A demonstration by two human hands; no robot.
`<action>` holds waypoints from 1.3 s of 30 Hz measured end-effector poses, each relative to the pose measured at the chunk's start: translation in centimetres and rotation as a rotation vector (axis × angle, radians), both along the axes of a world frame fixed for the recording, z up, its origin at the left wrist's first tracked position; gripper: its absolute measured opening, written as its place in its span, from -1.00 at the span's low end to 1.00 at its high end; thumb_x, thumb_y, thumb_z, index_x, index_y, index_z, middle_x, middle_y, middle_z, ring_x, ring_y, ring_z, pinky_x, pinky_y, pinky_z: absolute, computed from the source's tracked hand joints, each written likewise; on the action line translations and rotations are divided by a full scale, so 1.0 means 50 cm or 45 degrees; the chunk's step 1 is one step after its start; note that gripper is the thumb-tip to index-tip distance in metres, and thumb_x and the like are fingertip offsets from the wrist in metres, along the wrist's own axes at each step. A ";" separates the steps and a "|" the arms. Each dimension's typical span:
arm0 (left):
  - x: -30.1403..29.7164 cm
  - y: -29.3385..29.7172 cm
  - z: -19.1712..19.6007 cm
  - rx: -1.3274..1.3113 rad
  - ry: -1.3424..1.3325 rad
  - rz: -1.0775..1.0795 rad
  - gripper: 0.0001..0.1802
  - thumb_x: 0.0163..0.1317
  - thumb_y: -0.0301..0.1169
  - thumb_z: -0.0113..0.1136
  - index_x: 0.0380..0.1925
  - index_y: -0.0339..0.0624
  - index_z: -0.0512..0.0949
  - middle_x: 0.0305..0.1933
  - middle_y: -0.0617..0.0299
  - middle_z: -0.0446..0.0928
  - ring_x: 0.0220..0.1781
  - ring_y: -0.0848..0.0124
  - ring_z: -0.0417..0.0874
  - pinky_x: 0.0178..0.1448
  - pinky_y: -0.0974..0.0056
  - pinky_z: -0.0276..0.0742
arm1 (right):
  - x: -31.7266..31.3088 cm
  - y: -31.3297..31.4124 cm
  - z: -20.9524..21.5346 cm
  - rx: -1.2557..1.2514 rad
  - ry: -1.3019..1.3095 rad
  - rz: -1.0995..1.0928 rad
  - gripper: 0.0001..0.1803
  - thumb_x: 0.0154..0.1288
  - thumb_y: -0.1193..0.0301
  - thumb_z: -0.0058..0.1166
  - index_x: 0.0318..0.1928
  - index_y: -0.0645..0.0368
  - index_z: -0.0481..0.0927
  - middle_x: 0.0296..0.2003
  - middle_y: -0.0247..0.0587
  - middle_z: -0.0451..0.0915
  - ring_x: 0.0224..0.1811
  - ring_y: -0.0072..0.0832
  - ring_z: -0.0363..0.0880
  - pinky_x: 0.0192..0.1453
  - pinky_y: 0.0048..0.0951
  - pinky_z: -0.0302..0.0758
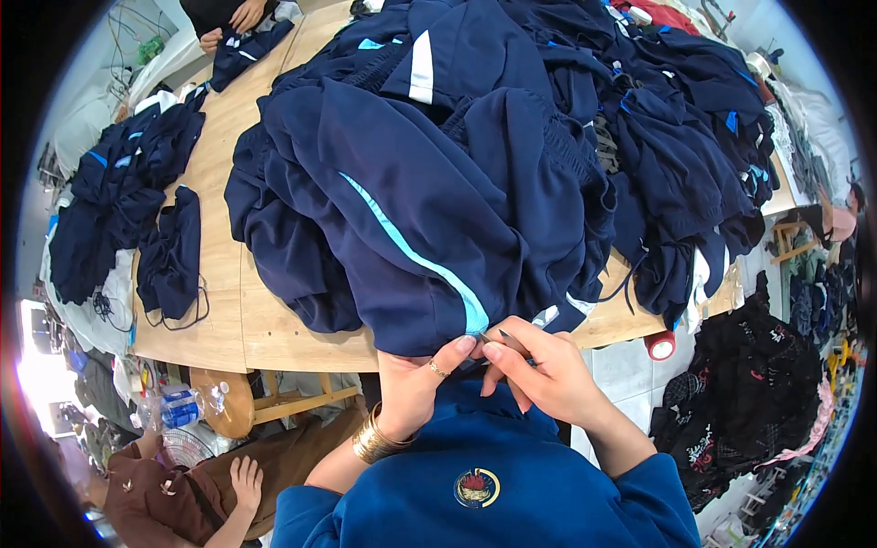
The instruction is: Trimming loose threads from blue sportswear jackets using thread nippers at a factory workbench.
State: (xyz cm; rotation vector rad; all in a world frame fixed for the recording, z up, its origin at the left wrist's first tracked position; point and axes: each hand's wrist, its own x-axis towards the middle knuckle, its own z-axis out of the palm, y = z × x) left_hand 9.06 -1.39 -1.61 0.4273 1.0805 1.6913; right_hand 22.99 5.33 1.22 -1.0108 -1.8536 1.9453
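Observation:
A big heap of navy garments (475, 155) with light-blue and white stripes covers a wooden table (219, 274). My left hand (416, 384), with a ring and gold bangles, pinches the lower hem of the nearest navy garment (402, 219) beside its light-blue stripe (420, 260). My right hand (539, 370) sits right next to it, holding a small dark pointed tool (510, 340) at the same hem. Both hands meet at the table's near edge, above my blue top.
More navy pieces lie at the table's left end (128, 201). Another person's hands (233, 23) hold a garment at the far end. A person in brown sits low left (183, 489). A red tape roll (660, 345) and dark clothes (749, 393) lie on the floor to the right.

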 end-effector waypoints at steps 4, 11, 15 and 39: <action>-0.002 -0.002 -0.005 0.014 -0.003 -0.008 -0.77 0.01 -0.63 0.19 -0.27 -0.37 0.47 -0.31 0.12 0.55 -0.30 0.44 0.60 -0.14 0.41 0.52 | 0.001 0.001 0.003 0.016 -0.016 0.010 -0.83 0.31 0.33 -0.14 -0.26 0.17 0.41 -0.62 -0.32 0.51 -0.77 -0.67 0.35 -0.70 -0.69 0.22; -0.004 -0.002 -0.013 0.016 0.033 -0.004 -0.72 0.01 -0.61 0.21 -0.23 -0.37 0.44 -0.28 0.14 0.54 -0.28 0.45 0.58 -0.12 0.40 0.50 | 0.000 0.007 0.012 0.043 -0.039 0.056 -0.82 0.31 0.33 -0.15 -0.27 0.18 0.41 -0.64 -0.33 0.49 -0.78 -0.68 0.33 -0.71 -0.69 0.20; -0.004 -0.002 -0.009 0.018 0.033 -0.022 -0.71 0.01 -0.60 0.21 -0.22 -0.36 0.44 -0.27 0.14 0.54 -0.27 0.46 0.57 -0.11 0.40 0.49 | 0.000 0.007 0.011 0.048 -0.028 0.062 -0.82 0.31 0.33 -0.15 -0.27 0.19 0.40 -0.65 -0.32 0.48 -0.78 -0.67 0.33 -0.71 -0.68 0.20; -0.022 -0.006 -0.024 -0.111 -0.219 -0.193 -0.54 -0.02 -0.58 0.22 -0.05 -0.26 0.36 -0.12 0.20 0.48 -0.06 0.43 0.48 0.09 0.31 0.34 | 0.000 0.008 0.022 0.012 -0.027 0.051 -0.83 0.31 0.34 -0.16 -0.25 0.18 0.42 -0.66 -0.34 0.47 -0.78 -0.71 0.31 -0.72 -0.69 0.16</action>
